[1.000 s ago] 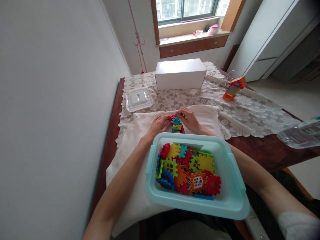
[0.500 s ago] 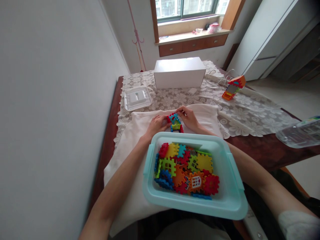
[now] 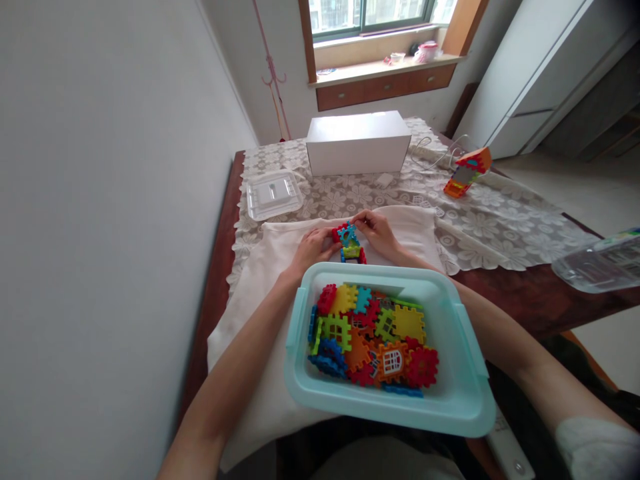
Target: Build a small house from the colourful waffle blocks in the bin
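Behind the teal bin, a small structure of interlocking building blocks [image 3: 349, 235] in red, blue and green stands on the white cloth [image 3: 260, 293]. My left hand [image 3: 313, 249] grips its left side, thumb toward the front. At its upper right, my right hand [image 3: 376, 231] pinches the blue piece between thumb and fingers. The teal bin [image 3: 465, 400] sits close to me and covers the structure's lower edge. Inside it lie several loose block pieces, among them a yellow square [image 3: 409, 324], a green window piece [image 3: 337, 332] and an orange window piece [image 3: 393, 361].
A white box [image 3: 358, 147] stands at the table's back. To its left lies a clear lid [image 3: 275, 194]. At the right are a built block structure [image 3: 467, 172] and a clear plastic bottle [image 3: 595, 267]. A wall [image 3: 125, 200] runs along the left side.
The blue piece at the top of the structure has tilted a little and shows more of its face. Both hands stay at nearly the same spots; the view shifts slightly.
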